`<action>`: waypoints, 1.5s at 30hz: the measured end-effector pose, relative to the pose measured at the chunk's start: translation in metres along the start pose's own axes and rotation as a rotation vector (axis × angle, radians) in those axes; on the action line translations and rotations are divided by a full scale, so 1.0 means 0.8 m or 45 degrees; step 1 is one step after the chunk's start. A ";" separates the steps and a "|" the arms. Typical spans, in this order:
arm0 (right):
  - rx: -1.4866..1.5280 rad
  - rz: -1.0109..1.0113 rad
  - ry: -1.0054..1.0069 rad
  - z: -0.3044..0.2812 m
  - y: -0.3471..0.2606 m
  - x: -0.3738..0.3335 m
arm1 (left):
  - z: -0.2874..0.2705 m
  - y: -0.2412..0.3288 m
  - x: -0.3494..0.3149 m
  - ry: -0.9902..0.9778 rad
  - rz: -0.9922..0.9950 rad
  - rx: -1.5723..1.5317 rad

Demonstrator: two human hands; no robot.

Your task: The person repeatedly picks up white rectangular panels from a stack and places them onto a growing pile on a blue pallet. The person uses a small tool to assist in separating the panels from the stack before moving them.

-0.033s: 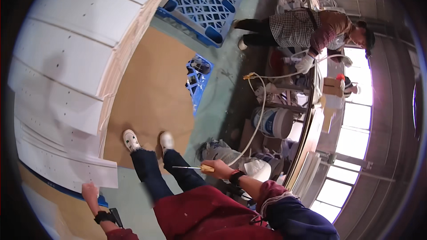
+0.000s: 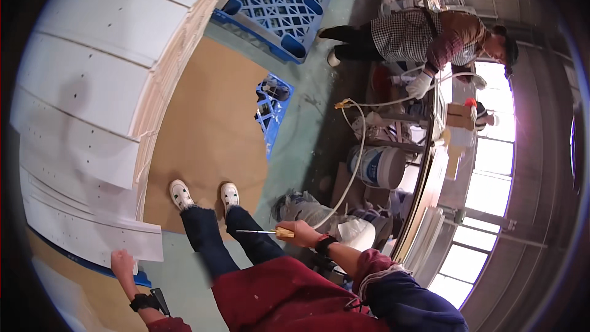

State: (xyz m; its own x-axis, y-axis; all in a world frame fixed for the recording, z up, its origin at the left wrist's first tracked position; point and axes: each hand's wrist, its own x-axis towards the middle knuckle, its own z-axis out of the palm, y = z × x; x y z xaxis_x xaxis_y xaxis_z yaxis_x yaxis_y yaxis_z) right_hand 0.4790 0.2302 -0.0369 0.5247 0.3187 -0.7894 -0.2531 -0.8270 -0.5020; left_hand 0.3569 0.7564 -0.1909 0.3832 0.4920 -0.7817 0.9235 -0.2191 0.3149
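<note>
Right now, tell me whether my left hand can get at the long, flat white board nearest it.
Probably yes: your left hand is at the edge of the long, flat white board, nothing visible between.

The bare left hand (image 2: 123, 263) is at the lower left of the frame, its fingers bent inward and knuckles uppermost; how firmly it presses is too small to tell. Its wrist, circled by a black band (image 2: 144, 301), and the short stretch of forearm (image 2: 152, 315) slant up from the lower edge. The bare right hand (image 2: 297, 233) is just below the centre of the frame, fingers wrapped closed. The right forearm (image 2: 345, 257) slopes up leftward from the lower right, a dark strap (image 2: 325, 245) round its wrist.
</note>
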 end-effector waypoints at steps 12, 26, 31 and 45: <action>0.209 -0.002 0.149 0.042 0.008 -0.009 | 0.019 0.258 0.021 -0.137 0.023 -0.984; 0.369 -0.036 0.230 0.091 0.023 -0.013 | 0.030 0.274 0.034 -0.025 0.051 -0.721; 0.344 -0.134 0.159 0.093 0.017 -0.002 | 0.031 0.278 0.029 0.043 0.127 -0.612; -0.157 -0.350 -0.037 0.083 0.005 0.082 | 0.030 0.257 0.045 -0.062 0.152 -0.611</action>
State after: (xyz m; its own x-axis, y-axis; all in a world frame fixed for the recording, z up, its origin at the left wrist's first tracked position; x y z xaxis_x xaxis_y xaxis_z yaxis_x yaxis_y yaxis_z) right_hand 0.4589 0.2783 -0.1145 0.5360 0.5501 -0.6404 -0.0035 -0.7571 -0.6533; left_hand 0.5605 0.7084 -0.1673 0.4959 0.4446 -0.7459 0.7811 0.1469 0.6068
